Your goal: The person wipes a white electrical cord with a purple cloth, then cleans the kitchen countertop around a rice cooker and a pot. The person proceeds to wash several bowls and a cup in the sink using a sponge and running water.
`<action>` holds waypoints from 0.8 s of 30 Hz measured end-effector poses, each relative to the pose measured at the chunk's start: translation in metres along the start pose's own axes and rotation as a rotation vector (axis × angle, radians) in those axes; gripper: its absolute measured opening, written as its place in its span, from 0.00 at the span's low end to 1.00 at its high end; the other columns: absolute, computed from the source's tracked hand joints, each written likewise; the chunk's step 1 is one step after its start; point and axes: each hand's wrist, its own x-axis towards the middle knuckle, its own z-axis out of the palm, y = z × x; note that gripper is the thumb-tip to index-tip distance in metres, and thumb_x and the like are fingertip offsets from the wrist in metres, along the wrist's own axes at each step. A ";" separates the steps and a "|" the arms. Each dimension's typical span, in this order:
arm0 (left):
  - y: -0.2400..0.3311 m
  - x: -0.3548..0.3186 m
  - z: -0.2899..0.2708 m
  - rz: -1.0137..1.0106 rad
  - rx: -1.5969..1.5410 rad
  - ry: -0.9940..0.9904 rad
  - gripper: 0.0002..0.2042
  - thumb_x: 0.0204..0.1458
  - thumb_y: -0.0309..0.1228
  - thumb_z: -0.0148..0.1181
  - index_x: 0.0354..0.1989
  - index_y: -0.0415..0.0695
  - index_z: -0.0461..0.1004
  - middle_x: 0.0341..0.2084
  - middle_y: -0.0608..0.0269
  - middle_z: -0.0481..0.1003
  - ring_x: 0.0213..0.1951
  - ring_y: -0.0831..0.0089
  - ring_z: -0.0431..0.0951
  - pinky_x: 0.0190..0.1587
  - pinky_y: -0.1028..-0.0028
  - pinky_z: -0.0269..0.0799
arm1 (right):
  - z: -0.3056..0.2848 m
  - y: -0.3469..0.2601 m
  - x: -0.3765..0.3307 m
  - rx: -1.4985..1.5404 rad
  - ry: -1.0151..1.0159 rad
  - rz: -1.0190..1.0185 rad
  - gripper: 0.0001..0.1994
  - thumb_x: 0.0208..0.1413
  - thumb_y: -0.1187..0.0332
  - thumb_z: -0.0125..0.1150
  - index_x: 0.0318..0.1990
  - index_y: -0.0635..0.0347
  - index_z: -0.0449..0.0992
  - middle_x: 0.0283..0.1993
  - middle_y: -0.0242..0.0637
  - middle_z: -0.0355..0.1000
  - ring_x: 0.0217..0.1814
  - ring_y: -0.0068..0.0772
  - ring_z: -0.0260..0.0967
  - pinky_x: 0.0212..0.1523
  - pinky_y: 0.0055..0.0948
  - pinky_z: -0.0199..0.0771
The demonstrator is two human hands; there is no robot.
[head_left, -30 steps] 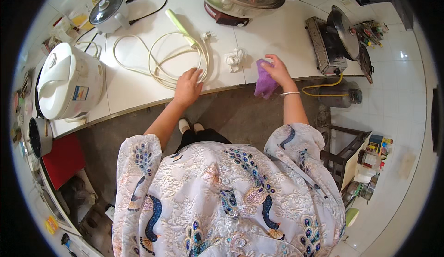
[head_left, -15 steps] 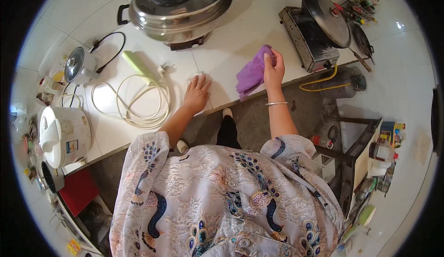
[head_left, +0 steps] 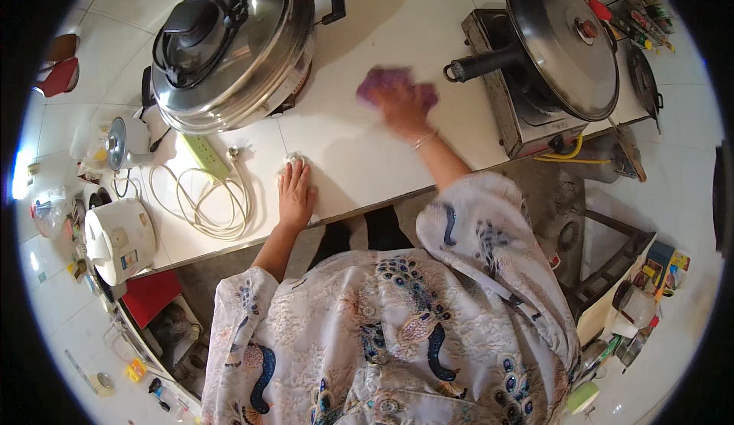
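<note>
Purple cloth [head_left: 425, 95] moved farther onto the bench [head_left: 344, 173], left of the gas stove [head_left: 517, 111]; right hand [head_left: 405, 114], its grip too blurred to tell, should press evenly.

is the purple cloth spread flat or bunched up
Bunched up, as far as the blur lets me tell: the purple cloth shows an uneven, lumpy outline around the right hand.

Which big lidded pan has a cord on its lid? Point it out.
The steel pan left of the right hand: black cord loops over its lid. The pan on the stove, right of that hand, has just a knob.
</note>
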 end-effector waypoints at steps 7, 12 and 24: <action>0.009 0.065 0.007 0.067 -0.030 0.021 0.25 0.51 0.32 0.49 0.60 0.44 0.57 0.63 0.54 0.52 0.65 0.51 0.45 0.63 0.53 0.40 | 0.004 0.142 0.036 -0.006 0.220 0.099 0.24 0.49 0.62 0.51 0.57 0.47 0.62 0.56 0.39 0.62 0.55 0.50 0.59 0.55 0.52 0.55; 0.029 0.060 0.016 0.104 -0.028 0.011 0.26 0.51 0.32 0.49 0.60 0.43 0.58 0.63 0.55 0.51 0.65 0.52 0.45 0.64 0.54 0.40 | -0.023 0.027 -0.077 -0.006 -0.149 0.210 0.27 0.56 0.52 0.44 0.64 0.36 0.51 0.64 0.38 0.53 0.68 0.53 0.41 0.61 0.65 0.34; 0.049 0.011 0.021 0.311 -0.102 -0.077 0.22 0.50 0.28 0.49 0.57 0.42 0.61 0.62 0.56 0.54 0.65 0.55 0.46 0.64 0.57 0.42 | -0.053 0.002 -0.164 0.011 -0.220 0.121 0.25 0.58 0.54 0.43 0.64 0.37 0.52 0.65 0.35 0.52 0.69 0.47 0.40 0.65 0.55 0.32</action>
